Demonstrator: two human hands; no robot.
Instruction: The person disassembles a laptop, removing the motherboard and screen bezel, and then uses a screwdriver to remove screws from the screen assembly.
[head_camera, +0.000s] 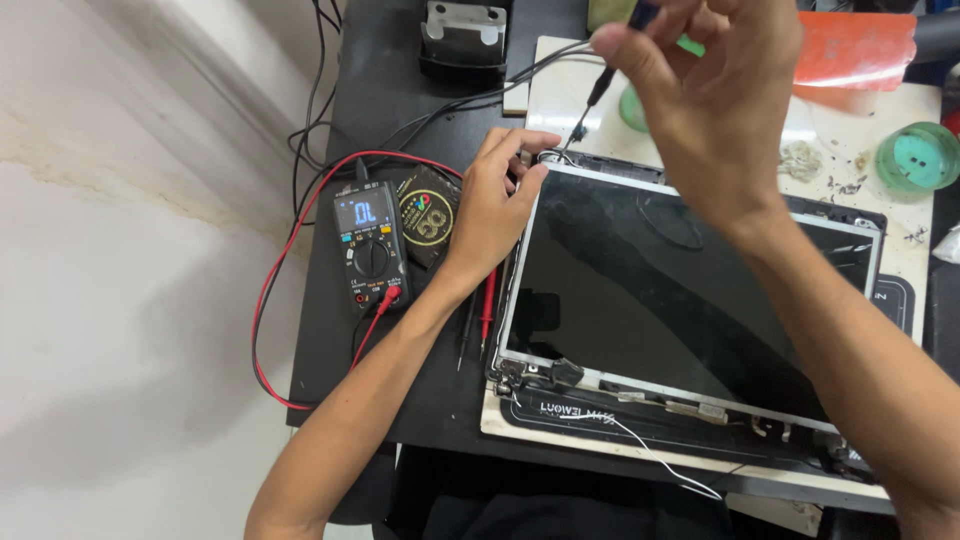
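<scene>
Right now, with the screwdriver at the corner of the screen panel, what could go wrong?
1. The screwdriver tip sits at the corner of the bare screen panel; a slip could scratch or crack it.
2. The left hand grips that same corner, so a slip could also jab its fingers.
3. The thin white wire lies loose near the hinge at the table edge and might snag if the panel shifts.

I see a black bench (400, 60). The multimeter (370, 248) is black with a blue-lit display and a red lead (268, 300) looping to 9 o'clock. The screen panel (660, 300) is glossy black, silver-edged. At 2 o'clock sit a green roll (918, 157) and an orange-red sheet (855, 50).
</scene>
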